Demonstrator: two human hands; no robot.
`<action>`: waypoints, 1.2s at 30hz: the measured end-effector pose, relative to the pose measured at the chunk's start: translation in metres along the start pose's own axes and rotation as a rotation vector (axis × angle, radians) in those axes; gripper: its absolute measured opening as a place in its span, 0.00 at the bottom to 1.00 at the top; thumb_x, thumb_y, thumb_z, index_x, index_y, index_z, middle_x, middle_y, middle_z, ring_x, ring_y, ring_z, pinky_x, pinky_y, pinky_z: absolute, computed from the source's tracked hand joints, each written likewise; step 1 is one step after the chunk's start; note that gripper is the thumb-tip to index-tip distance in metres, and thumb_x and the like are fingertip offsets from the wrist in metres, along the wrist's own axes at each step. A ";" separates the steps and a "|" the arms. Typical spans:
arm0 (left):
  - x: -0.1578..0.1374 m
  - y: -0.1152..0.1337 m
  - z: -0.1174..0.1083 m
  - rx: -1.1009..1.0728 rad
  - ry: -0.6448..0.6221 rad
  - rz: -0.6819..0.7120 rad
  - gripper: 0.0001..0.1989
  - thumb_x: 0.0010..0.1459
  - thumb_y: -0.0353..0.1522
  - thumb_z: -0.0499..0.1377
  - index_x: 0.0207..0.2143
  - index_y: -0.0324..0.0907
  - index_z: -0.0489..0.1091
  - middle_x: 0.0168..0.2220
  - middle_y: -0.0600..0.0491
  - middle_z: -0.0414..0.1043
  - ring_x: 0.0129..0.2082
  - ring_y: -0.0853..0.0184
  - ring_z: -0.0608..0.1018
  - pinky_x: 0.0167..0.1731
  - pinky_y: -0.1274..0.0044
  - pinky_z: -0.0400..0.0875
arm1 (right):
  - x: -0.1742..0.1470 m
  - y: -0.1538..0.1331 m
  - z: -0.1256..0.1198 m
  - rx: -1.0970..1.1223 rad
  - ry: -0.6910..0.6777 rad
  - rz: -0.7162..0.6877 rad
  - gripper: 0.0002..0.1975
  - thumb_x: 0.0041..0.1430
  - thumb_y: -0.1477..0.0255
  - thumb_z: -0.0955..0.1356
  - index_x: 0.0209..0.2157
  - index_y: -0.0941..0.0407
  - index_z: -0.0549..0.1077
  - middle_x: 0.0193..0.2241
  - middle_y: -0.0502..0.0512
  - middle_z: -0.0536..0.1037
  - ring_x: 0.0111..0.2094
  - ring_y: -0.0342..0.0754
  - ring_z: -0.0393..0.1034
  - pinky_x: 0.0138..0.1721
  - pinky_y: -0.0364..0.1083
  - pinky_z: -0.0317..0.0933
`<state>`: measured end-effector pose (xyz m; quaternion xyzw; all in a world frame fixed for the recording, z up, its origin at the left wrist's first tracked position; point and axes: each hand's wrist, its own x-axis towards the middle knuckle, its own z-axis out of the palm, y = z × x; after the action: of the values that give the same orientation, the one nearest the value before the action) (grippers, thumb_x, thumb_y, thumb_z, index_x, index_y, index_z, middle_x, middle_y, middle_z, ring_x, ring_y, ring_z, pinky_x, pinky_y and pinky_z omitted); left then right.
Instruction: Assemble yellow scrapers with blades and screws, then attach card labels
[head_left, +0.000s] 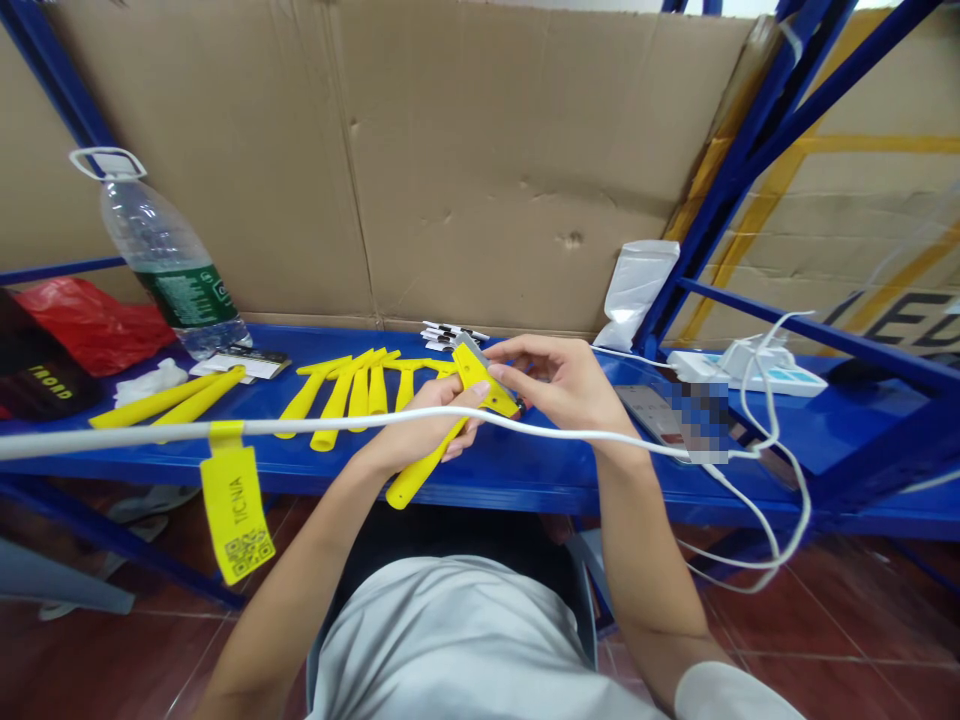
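Note:
My left hand (431, 425) is wrapped round a yellow scraper (416, 478), its handle slanting down to the left and its head up to the right. A grey metal blade strip shows along the head's upper edge. At the head, my right hand (559, 380) has its thumb and fingers pinched against the blade side; whether they hold some small part is hidden. Left of my hands, several yellow scrapers (326, 425) lie side by side on the blue shelf (285, 470). Behind them is a small pile of black-and-white pieces (442, 333).
A large water bottle (176, 260), a red bag (97, 320) and two yellow handles (169, 400) are at the left. At the right lie a phone (652, 415) and a white power strip (787, 375). A white cable (300, 426) with a yellow tag (236, 515) crosses the foreground.

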<state>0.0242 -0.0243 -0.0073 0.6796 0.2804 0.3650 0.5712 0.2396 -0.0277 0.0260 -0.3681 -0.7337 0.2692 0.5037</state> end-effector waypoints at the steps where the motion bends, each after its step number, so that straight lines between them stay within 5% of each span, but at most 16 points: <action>1: 0.000 0.000 0.000 -0.003 0.005 0.001 0.27 0.70 0.54 0.67 0.31 0.44 0.64 0.20 0.60 0.65 0.15 0.75 0.66 0.17 0.82 0.62 | 0.000 0.000 0.000 0.004 -0.005 0.002 0.15 0.64 0.59 0.80 0.45 0.54 0.90 0.41 0.57 0.90 0.27 0.44 0.76 0.22 0.42 0.71; 17: 0.000 -0.005 -0.003 -0.054 0.045 0.010 0.27 0.71 0.55 0.66 0.33 0.44 0.65 0.24 0.59 0.66 0.16 0.75 0.67 0.16 0.81 0.62 | -0.002 0.001 -0.002 0.027 -0.044 0.020 0.15 0.67 0.58 0.79 0.49 0.51 0.91 0.45 0.58 0.89 0.29 0.48 0.80 0.24 0.46 0.78; 36: 0.000 -0.008 -0.006 -0.051 0.033 0.049 0.24 0.72 0.52 0.66 0.35 0.43 0.67 0.24 0.58 0.67 0.17 0.74 0.69 0.17 0.81 0.63 | -0.003 -0.005 -0.001 -0.001 -0.037 -0.015 0.14 0.68 0.58 0.78 0.47 0.51 0.91 0.45 0.58 0.89 0.32 0.47 0.79 0.25 0.44 0.75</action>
<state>0.0194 -0.0188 -0.0148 0.6655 0.2636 0.3972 0.5744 0.2399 -0.0329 0.0281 -0.3576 -0.7457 0.2719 0.4920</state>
